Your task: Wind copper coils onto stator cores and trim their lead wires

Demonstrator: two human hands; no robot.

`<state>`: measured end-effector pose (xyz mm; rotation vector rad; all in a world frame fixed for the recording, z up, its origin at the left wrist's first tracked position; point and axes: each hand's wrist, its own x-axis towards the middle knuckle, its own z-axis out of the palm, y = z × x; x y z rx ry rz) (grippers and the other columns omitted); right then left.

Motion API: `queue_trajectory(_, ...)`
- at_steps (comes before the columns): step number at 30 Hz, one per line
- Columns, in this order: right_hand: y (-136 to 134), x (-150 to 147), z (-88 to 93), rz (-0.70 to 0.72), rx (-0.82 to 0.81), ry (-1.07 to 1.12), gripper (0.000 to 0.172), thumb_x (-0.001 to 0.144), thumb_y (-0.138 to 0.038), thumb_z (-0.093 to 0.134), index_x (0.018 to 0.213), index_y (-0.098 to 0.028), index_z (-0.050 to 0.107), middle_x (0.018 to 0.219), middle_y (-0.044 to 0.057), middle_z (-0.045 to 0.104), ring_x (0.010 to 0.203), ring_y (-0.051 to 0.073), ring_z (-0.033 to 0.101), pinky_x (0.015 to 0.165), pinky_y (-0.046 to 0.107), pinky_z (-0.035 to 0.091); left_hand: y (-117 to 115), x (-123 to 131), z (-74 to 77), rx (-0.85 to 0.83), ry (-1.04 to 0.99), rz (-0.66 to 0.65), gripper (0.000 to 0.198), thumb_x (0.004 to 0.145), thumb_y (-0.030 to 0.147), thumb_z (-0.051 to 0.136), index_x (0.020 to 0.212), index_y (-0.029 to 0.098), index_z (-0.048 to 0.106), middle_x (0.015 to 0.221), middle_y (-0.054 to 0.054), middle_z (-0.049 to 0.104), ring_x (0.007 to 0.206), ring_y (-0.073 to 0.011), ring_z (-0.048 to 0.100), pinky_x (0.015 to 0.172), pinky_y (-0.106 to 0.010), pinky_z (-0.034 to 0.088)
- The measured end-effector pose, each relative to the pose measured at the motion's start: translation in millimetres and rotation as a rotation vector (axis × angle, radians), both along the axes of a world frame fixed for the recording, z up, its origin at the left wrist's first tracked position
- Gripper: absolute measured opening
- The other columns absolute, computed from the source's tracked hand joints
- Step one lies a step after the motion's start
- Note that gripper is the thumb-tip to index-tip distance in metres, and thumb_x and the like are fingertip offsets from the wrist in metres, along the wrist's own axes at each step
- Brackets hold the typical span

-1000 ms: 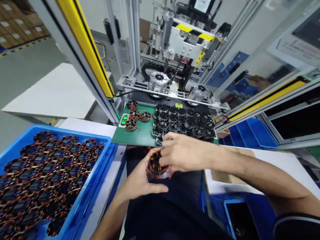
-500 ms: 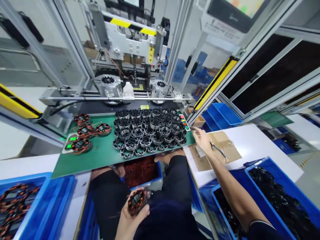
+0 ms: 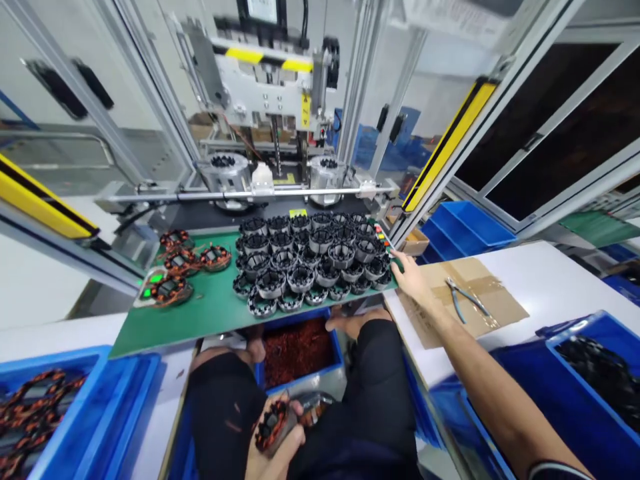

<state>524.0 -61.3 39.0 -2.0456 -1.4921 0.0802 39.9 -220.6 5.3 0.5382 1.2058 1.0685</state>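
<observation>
Low in front of my lap, my left hand is closed around a stator with copper windings, its ring face tilted up. My right hand reaches to the right edge of the green work surface, fingers stretched out beside a small panel with coloured buttons; whether a fingertip presses a button I cannot make out. Left of that hand, bare stator cores stand in stacked rows. Several wound stators lie at the left of the surface.
A machine with two cylindrical fixtures stands behind the surface. Pliers lie on flattened cardboard at right. A blue bin of reddish scraps sits between my legs. Blue bins of wound stators and dark parts flank me.
The camera view has shifted, and more of the pliers and cardboard shows. My left hand has turned the wound stator slightly. My right hand stays by the button panel.
</observation>
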Motion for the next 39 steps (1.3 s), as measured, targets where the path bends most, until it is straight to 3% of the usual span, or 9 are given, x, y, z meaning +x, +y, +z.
queue_trajectory(3, -9.8, -6.5, 16.3, 0.013, -0.069, -0.038, 0.054, 0.107, -0.043, 0.053, 0.150, -0.016, 0.073, 0.141, 0.025, 0.076, 0.138, 0.044, 0.066, 0.128, 0.070, 0.047, 5.1, 2.0, 30.3, 0.083, 0.004, -0.099, 0.070, 0.072, 0.050, 0.110, 0.124, 0.026, 0.070, 0.102, -0.003, 0.078, 0.097, -0.0219, 0.079, 0.084, -0.028, 0.065)
queue_trajectory(7, -52.2, -80.3, 54.3, 0.100, 0.248, 0.032, 0.046, 0.110, -0.046, 0.068, 0.150, -0.023, 0.073, 0.147, 0.017, 0.076, 0.135, 0.037, 0.072, 0.124, 0.062, 0.056, 28.2, -7.8, 63.6, 0.301, -0.031, -0.336, 0.066, 0.087, 0.035, 0.101, 0.135, 0.030, 0.056, 0.106, -0.001, 0.077, 0.091, -0.0179, 0.078, 0.086, -0.030, 0.065)
queue_trajectory(10, -100.3, -163.0, 94.1, 0.416, 0.171, 0.408, 0.030, 0.115, -0.043, 0.072, 0.140, -0.029, 0.080, 0.135, 0.010, 0.083, 0.120, 0.028, 0.081, 0.109, 0.047, 0.067, 39.2, -11.1, 80.6, 0.443, -0.051, -0.445, 0.074, 0.088, 0.024, 0.099, 0.142, 0.034, 0.049, 0.106, 0.001, 0.078, 0.083, -0.0156, 0.078, 0.080, -0.030, 0.065)
queue_trajectory(14, -135.9, -230.9, 124.6, 0.838, 0.010, 0.497, 0.038, 0.111, -0.034, 0.082, 0.148, -0.029, 0.079, 0.148, 0.011, 0.082, 0.139, 0.029, 0.078, 0.120, 0.047, 0.065, 38.8, -4.4, 94.4, 0.549, -0.050, -0.494, 0.083, 0.083, 0.019, 0.103, 0.145, 0.036, 0.049, 0.103, 0.003, 0.079, 0.081, -0.0150, 0.078, 0.076, -0.027, 0.062)
queue_trajectory(17, -135.9, -238.0, 131.1, 0.940, -0.035, 0.473, 0.047, 0.111, -0.032, 0.083, 0.157, -0.027, 0.075, 0.155, 0.013, 0.078, 0.145, 0.030, 0.075, 0.123, 0.048, 0.063, 34.0, -0.3, 96.3, 0.545, -0.056, -0.518, 0.085, 0.084, 0.025, 0.104, 0.149, 0.035, 0.050, 0.106, 0.001, 0.080, 0.083, -0.0168, 0.080, 0.077, -0.029, 0.065)
queue_trajectory(22, -132.6, -233.6, 134.9, 0.956, -0.131, 0.579, 0.046, 0.111, -0.026, 0.083, 0.156, -0.022, 0.074, 0.124, 0.008, 0.086, 0.109, 0.020, 0.082, 0.099, 0.033, 0.070, 30.6, 0.0, 91.3, 0.517, -0.039, -0.557, 0.097, 0.080, 0.025, 0.107, 0.157, 0.036, 0.049, 0.114, -0.001, 0.081, 0.094, -0.0217, 0.084, 0.086, -0.034, 0.070)
queue_trajectory(27, -138.3, -238.9, 124.5, 0.901, -0.100, 0.569, 0.032, 0.111, -0.020, 0.081, 0.143, -0.025, 0.081, 0.113, 0.007, 0.085, 0.096, 0.018, 0.081, 0.088, 0.031, 0.070, 31.6, 3.7, 85.0, 0.466, -0.078, -0.557, 0.093, 0.083, 0.025, 0.103, 0.158, 0.037, 0.050, 0.102, 0.002, 0.078, 0.082, -0.0200, 0.082, 0.079, -0.033, 0.069)
queue_trajectory(35, -147.7, -221.6, 112.5, 0.938, -0.105, 0.298, 0.033, 0.114, -0.019, 0.072, 0.145, -0.027, 0.080, 0.125, 0.010, 0.082, 0.110, 0.023, 0.080, 0.103, 0.039, 0.070, 39.2, 7.7, 84.9, 0.261, -0.142, -0.536, 0.077, 0.093, 0.033, 0.098, 0.158, 0.032, 0.057, 0.108, -0.003, 0.077, 0.092, -0.0208, 0.081, 0.085, -0.035, 0.071)
queue_trajectory(39, -150.4, -225.5, 103.1, 0.859, -0.098, 0.278, 0.056, 0.112, -0.023, 0.075, 0.167, -0.031, 0.064, 0.147, 0.014, 0.077, 0.132, 0.032, 0.077, 0.116, 0.052, 0.067, 43.7, 11.1, 85.1, 0.322, 0.002, -0.505, 0.082, 0.089, 0.032, 0.101, 0.160, 0.030, 0.059, 0.111, -0.004, 0.078, 0.101, -0.0244, 0.084, 0.095, -0.040, 0.072)
